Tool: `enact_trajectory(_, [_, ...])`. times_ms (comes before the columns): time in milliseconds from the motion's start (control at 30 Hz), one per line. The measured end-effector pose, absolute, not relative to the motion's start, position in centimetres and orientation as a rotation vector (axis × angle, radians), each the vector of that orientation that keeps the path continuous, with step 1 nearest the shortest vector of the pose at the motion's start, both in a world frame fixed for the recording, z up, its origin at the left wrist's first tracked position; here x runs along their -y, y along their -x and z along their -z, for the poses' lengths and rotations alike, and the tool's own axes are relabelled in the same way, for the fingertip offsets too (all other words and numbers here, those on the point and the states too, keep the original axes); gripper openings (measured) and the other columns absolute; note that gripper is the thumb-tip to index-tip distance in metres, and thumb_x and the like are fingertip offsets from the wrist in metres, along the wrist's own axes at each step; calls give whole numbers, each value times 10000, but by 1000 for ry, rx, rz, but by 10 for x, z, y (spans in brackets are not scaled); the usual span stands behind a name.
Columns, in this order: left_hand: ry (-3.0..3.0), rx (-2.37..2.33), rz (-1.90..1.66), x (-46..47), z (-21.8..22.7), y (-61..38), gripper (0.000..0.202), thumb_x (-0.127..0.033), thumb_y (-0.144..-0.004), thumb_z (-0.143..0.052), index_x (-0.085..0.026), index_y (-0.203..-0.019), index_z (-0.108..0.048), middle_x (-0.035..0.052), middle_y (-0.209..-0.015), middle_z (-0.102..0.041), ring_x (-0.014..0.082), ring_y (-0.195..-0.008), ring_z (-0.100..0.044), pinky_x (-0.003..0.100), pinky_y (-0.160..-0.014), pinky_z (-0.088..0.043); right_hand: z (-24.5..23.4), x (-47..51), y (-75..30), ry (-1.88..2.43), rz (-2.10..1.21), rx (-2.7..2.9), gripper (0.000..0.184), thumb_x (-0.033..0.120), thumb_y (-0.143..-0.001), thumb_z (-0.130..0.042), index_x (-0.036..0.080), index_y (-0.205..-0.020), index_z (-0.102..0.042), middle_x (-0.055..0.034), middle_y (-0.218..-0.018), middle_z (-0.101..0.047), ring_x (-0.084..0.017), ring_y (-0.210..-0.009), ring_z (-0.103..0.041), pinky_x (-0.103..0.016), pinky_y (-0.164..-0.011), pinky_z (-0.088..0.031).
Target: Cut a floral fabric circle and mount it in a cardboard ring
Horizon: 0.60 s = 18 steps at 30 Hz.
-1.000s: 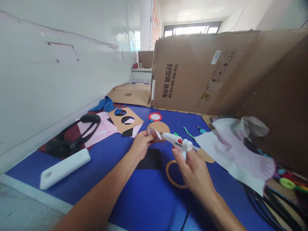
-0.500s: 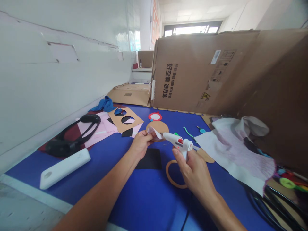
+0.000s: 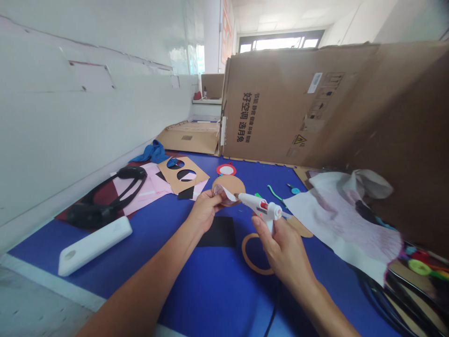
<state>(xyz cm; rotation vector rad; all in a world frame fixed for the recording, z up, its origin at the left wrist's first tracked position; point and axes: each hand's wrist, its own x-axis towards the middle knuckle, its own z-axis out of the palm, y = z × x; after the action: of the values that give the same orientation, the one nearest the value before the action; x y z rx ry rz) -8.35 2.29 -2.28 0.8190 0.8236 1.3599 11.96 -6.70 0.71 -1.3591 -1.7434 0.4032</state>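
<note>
My left hand [image 3: 206, 208] pinches a round brown cardboard disc [image 3: 231, 185] together with a pale sheet of paper or cloth [image 3: 228, 194] that is folded back over its near side. My right hand [image 3: 286, 241] is closed around the handle of a white hot glue gun [image 3: 263, 208]. Its nozzle points left and sits at the edge of the pale sheet; whether it touches is too small to tell. Under the hands lie a black square sheet [image 3: 219, 231] and a brown cardboard ring [image 3: 248, 255], the ring partly covered by my right hand.
A cardboard piece with two round holes [image 3: 192, 164] lies on pink sheets left of the hands. Nearer are a black headset-like strap [image 3: 105, 206] and a white oblong device [image 3: 94, 245]. White cloth [image 3: 336, 206] lies right. A large carton [image 3: 273, 107] stands behind the blue table [image 3: 206, 290].
Both hands keep almost the same pose. The disc has shifted very slightly, and the glue gun stays with its nozzle at the pale sheet.
</note>
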Motion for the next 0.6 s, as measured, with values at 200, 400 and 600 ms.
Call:
enact_trajectory(200, [-805, -834, -1376, -23, 22, 83, 418, -344, -614, -994, -137, -939, -832, 128, -943, -837, 249, -860, -780, 388, -897, -580, -5, 67, -121, 1368, -448, 1712, 470, 578, -1063, -506, 195, -908, -730, 5, -589, -605, -226, -580, -583, -328, -587, -438])
enact_trajectory(400, [-827, -826, -1373, -22, 20, 81, 382, -352, -628, -985, -156, -919, -833, 120, -947, -840, 263, -886, -782, 404, -912, -584, -6, 67, -120, 1380, -443, 1709, 466, 579, -1054, -509, 213, -824, -686, 12, -585, -590, -210, -550, -552, -321, -552, -417])
enact_trajectory(600, [-817, -826, -1383, -21, 20, 80, 393, -342, -615, -995, -147, -915, -832, 122, -934, -837, 270, -891, -783, 410, -917, -583, -8, 68, -118, 1360, -469, 1705, 474, 597, -1054, -499, 228, -794, -644, 16, -576, -573, -211, -553, -548, -322, -556, -420])
